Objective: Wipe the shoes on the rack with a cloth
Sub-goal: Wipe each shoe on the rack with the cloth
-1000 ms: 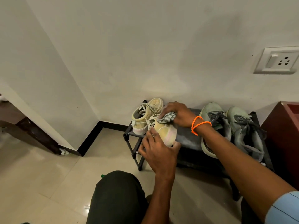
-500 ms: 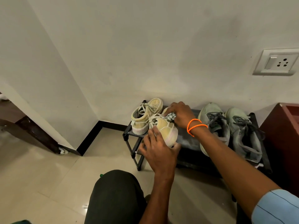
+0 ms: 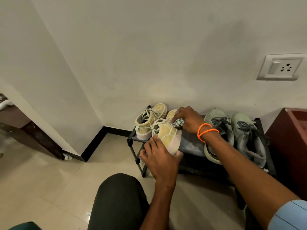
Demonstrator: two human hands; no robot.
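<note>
Gripping yellow shoe (image 3: 169, 138) at heel with left hand (image 3: 159, 159), tilted over rack (image 3: 191, 145) front edge. Pinching bunched cloth (image 3: 178, 122) in right hand (image 3: 187, 119), rubbing near laces. Probably light, soft upper, stiff sole; bracing at heel looking sound.

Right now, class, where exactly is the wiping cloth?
In the head view, the cloth is bunched in the right hand, pressed on the yellow shoe that the left hand holds over the rack.
</note>
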